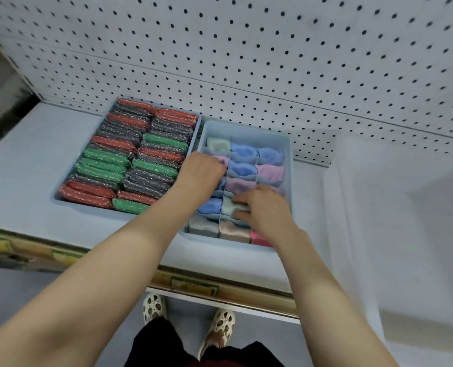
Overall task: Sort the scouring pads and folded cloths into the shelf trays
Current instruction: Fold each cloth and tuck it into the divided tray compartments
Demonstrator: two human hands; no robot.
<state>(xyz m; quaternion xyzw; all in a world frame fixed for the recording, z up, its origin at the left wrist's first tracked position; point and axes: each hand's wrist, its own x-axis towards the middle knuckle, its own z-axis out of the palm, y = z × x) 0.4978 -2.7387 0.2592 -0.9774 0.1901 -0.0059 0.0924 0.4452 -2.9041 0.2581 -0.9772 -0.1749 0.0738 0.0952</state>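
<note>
Two pale blue trays stand side by side on the shelf. The left tray is packed with glittery scouring pads in red, green and grey. The right tray is split into small cells holding folded cloths in blue, pink, lilac and pale green. My left hand reaches into a cell in the left column, its fingers curled down onto a pink cloth. My right hand is over the middle cells and pinches a pale green cloth. Both hands hide part of the cells.
A white pegboard wall rises behind the trays. A large translucent white bin stands to the right on the shelf. The shelf's front edge carries a label strip, and my feet show on the floor below it.
</note>
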